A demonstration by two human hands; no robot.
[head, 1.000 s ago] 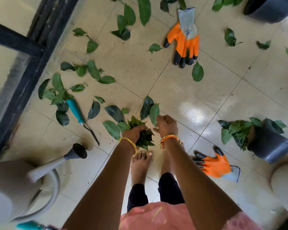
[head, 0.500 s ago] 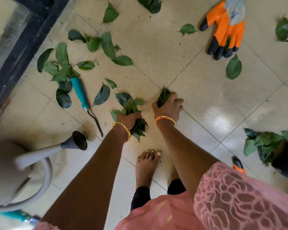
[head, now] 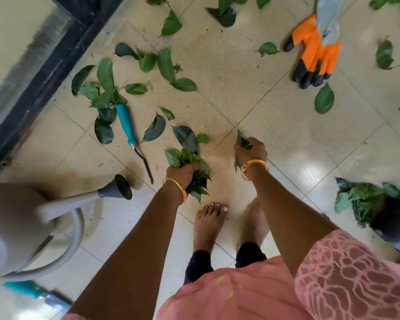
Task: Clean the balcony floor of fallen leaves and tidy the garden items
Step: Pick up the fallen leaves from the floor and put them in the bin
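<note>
Your left hand [head: 183,173] is curled tight round a thick bunch of leaves [head: 195,179], just ahead of your bare toes at 12 o'clock. Your right hand [head: 251,152], a little farther out at 1 o'clock, has its fingers closed on a single leaf [head: 240,140]. At 9 o'clock sits the grey watering can [head: 21,222], its spout pointing toward your left wrist. At 3 o'clock a black pot [head: 395,225] lies with leaves at its mouth. Beyond your left hand, at 11 o'clock, a teal-handled tool [head: 127,125] lies among scattered leaves [head: 165,64] on the tiled floor [head: 275,125]. Farthest, at 1 o'clock, lies an orange glove [head: 314,51].
</note>
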